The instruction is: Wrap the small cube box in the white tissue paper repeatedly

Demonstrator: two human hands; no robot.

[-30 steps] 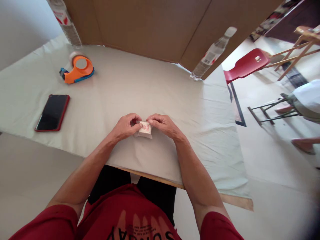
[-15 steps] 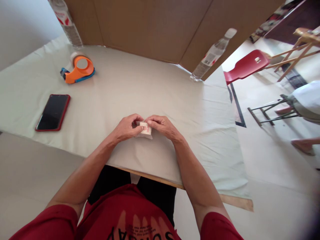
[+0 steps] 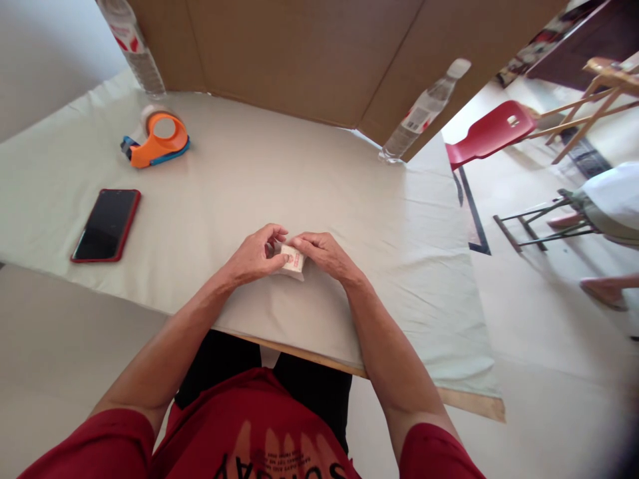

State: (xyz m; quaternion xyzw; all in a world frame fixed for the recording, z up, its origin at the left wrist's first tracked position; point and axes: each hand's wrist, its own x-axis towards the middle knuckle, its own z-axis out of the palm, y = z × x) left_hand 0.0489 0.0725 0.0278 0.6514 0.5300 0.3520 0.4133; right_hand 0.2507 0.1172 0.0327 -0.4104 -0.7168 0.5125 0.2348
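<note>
A small pale packet with red print [image 3: 293, 261] is held between my two hands, near the front edge of the cloth-covered table [image 3: 299, 179]. My left hand [image 3: 257, 254] grips its left side, with the thumb lying across the top face. On the packet's right and far side are the closed fingers of my right hand [image 3: 323, 253]. A clear, wrinkled wrapper edge shows at the packet's near side. The fingertips beneath and behind it are partly hidden.
A black phone in a red case [image 3: 106, 225] and an orange tape dispenser [image 3: 162, 140] lie at the left. Bottles [image 3: 143, 66] [image 3: 419, 118] stand before a cardboard panel [image 3: 299, 56]. Right of the table are a red chair [image 3: 492, 133] and a seated person [image 3: 616, 199].
The packet has turned slightly between my hands, and more of its printed top shows. My left fingers have lifted and spread a little.
</note>
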